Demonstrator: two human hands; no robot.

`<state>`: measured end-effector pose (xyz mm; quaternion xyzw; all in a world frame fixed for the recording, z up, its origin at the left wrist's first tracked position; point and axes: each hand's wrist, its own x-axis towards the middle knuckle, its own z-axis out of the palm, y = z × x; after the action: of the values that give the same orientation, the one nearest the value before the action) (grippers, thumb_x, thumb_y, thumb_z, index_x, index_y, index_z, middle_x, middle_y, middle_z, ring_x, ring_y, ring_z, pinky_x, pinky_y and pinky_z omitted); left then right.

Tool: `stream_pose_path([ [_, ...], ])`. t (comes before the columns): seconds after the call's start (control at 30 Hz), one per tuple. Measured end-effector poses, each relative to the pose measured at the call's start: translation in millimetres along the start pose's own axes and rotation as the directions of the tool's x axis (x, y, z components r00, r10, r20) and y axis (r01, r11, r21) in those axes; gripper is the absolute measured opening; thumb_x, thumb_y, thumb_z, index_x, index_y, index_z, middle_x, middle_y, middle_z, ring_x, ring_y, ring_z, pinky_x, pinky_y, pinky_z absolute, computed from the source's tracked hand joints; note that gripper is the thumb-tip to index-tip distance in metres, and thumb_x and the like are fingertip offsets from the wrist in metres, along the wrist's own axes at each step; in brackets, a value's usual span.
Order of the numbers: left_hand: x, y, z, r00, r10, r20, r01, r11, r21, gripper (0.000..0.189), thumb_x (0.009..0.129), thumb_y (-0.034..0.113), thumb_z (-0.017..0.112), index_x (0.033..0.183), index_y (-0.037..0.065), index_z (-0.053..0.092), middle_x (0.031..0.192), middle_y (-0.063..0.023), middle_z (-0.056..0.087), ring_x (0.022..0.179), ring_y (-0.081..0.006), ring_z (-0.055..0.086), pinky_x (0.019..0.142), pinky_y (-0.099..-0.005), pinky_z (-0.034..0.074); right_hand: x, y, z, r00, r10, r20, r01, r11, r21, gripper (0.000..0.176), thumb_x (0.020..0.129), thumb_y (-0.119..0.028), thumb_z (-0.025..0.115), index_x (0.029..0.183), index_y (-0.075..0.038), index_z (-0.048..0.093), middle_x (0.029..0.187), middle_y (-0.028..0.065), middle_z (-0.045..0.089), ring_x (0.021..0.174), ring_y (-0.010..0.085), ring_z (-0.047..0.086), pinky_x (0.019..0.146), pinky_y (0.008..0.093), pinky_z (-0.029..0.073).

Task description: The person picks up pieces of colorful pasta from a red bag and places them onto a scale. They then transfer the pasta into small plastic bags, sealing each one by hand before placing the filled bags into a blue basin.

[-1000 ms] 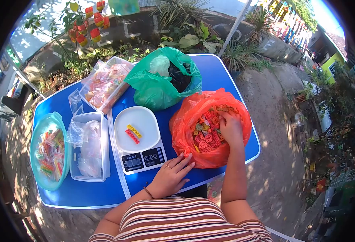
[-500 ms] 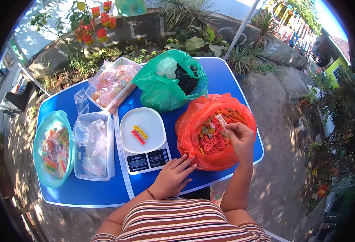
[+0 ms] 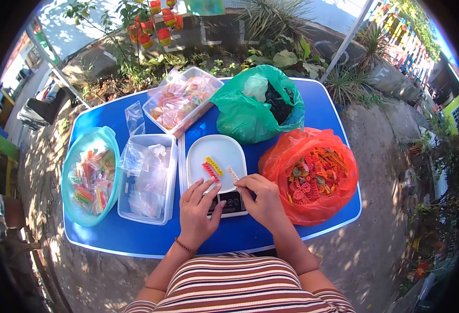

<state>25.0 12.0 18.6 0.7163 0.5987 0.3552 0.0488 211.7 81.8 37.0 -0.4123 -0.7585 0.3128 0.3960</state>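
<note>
A white kitchen scale (image 3: 216, 156) stands mid-table with a red and a yellow cracker piece (image 3: 210, 168) on its plate. My right hand (image 3: 263, 201) pinches a pale cracker piece (image 3: 232, 173) at the plate's near right edge. My left hand (image 3: 197, 211) rests with spread fingers on the scale's near left edge, covering part of the display, and holds nothing. To the right, an open orange plastic bag (image 3: 313, 175) is full of red, orange and green crackers.
On the blue folding table (image 3: 135, 240) stand a green bag (image 3: 255, 107), a clear tub of packed snacks (image 3: 180, 99), a clear box of empty plastic bags (image 3: 146, 177) and a teal bowl of colourful snacks (image 3: 91, 175). Plants and a wall lie behind; dirt ground at right.
My right hand left the orange bag with a pale cracker and came to the scale plate. My left hand moved from the bag's edge onto the scale. The view shifted left.
</note>
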Motion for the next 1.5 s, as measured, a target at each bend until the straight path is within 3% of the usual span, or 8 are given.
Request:
stream_pose_path([
  [0.23, -15.5, -11.9, -10.6, 0.997, -0.077, -0.03, 0.077, 0.997, -0.01, 0.04, 0.087, 0.019, 0.078, 0.126, 0.01, 0.071, 0.137, -0.0075, 0.065, 0.132, -0.0306, 0.055, 0.11, -0.0425, 0.039, 16.1, 10.1, 27.5, 0.997, -0.073, 0.023, 0.075, 0.992, -0.099, 0.019, 0.089, 0.004, 0.066, 0.107, 0.004, 0.073, 0.106, 0.0213, 0.072, 0.094, 0.0385, 0.072, 0.083, 0.0418, 0.059],
  [0.47, -15.6, -7.5, -7.7, 0.998, -0.059, -0.021, 0.058, 0.997, -0.059, 0.04, 0.084, 0.014, 0.08, 0.124, 0.01, 0.072, 0.134, -0.0077, 0.067, 0.129, -0.0299, 0.057, 0.111, -0.0425, 0.039, -2.1, -12.6, 1.0, 0.998, -0.06, 0.024, 0.062, 0.993, -0.096, 0.018, 0.087, 0.004, 0.071, 0.105, 0.003, 0.074, 0.104, 0.0182, 0.073, 0.095, 0.0343, 0.073, 0.084, 0.0395, 0.059],
  [0.73, -12.6, 20.6, 20.1, 0.969, 0.214, 0.121, -0.174, 0.946, -0.275, 0.044, 0.082, 0.012, 0.081, 0.125, 0.014, 0.071, 0.133, -0.0047, 0.067, 0.126, -0.0266, 0.06, 0.106, -0.0419, 0.044, -21.7, -17.7, -46.8, 0.99, -0.095, -0.103, 0.069, 0.972, -0.226, 0.017, 0.087, 0.005, 0.071, 0.104, 0.003, 0.073, 0.099, 0.0166, 0.072, 0.09, 0.0333, 0.07, 0.08, 0.0391, 0.057],
  [0.9, -9.2, 33.0, 34.9, 0.934, 0.308, 0.182, -0.239, 0.915, -0.325, 0.042, 0.083, 0.013, 0.08, 0.124, 0.015, 0.071, 0.139, -0.0047, 0.064, 0.128, -0.0265, 0.058, 0.106, -0.0424, 0.044, -34.7, 2.3, -91.6, 0.976, 0.007, -0.218, -0.122, 0.847, -0.518, 0.015, 0.082, 0.003, 0.073, 0.097, 0.001, 0.073, 0.095, 0.0147, 0.072, 0.087, 0.0296, 0.071, 0.079, 0.038, 0.056],
  [1.0, -3.2, 40.3, 43.9, 0.91, 0.368, 0.191, -0.287, 0.892, -0.35, 0.036, 0.082, 0.011, 0.079, 0.117, 0.015, 0.072, 0.144, -0.0054, 0.06, 0.131, -0.0273, 0.056, 0.106, -0.0425, 0.044, -50.0, 1.8, -104.2, 0.952, 0.291, -0.093, -0.302, 0.844, -0.443, 0.015, 0.079, 0.001, 0.076, 0.093, 0.0, 0.071, 0.09, 0.0134, 0.071, 0.086, 0.0287, 0.071, 0.078, 0.0381, 0.055],
  [1.23, 12.6, 58.9, 65.3, 0.827, 0.512, 0.231, -0.447, 0.849, -0.282, 0.035, 0.077, 0.016, 0.079, 0.111, 0.016, 0.072, 0.157, -0.008, 0.048, 0.129, -0.0292, 0.053, 0.103, -0.0424, 0.045, -59.2, -10.4, -111.5, 0.915, 0.403, 0.027, -0.366, 0.854, -0.37, 0.022, 0.08, -0.012, 0.081, 0.096, -0.004, 0.069, 0.09, 0.0121, 0.068, 0.08, 0.0297, 0.07, 0.071, 0.0392, 0.055],
  [1.37, 9.3, 62.0, 72.6, 0.835, 0.492, 0.246, -0.429, 0.862, -0.269, 0.04, 0.076, 0.02, 0.081, 0.115, 0.017, 0.072, 0.159, -0.0082, 0.046, 0.126, -0.0288, 0.053, 0.102, -0.0429, 0.044, -60.9, 16.0, -118.1, 0.918, 0.247, -0.312, -0.357, 0.855, -0.375, 0.02, 0.084, -0.009, 0.078, 0.101, -0.001, 0.069, 0.091, 0.015, 0.069, 0.082, 0.0324, 0.069, 0.074, 0.0407, 0.055],
  [1.5, 8.4, 60.8, 70.9, 0.845, 0.46, 0.272, -0.385, 0.877, -0.287, 0.042, 0.077, 0.02, 0.081, 0.118, 0.017, 0.071, 0.159, -0.0086, 0.045, 0.126, -0.029, 0.054, 0.103, -0.0438, 0.044, -64.1, 34.1, -123.0, 0.876, 0.321, -0.361, -0.471, 0.732, -0.492, 0.023, 0.084, -0.007, 0.076, 0.104, -0.001, 0.068, 0.096, 0.0152, 0.07, 0.09, 0.0354, 0.067, 0.081, 0.0434, 0.054],
])
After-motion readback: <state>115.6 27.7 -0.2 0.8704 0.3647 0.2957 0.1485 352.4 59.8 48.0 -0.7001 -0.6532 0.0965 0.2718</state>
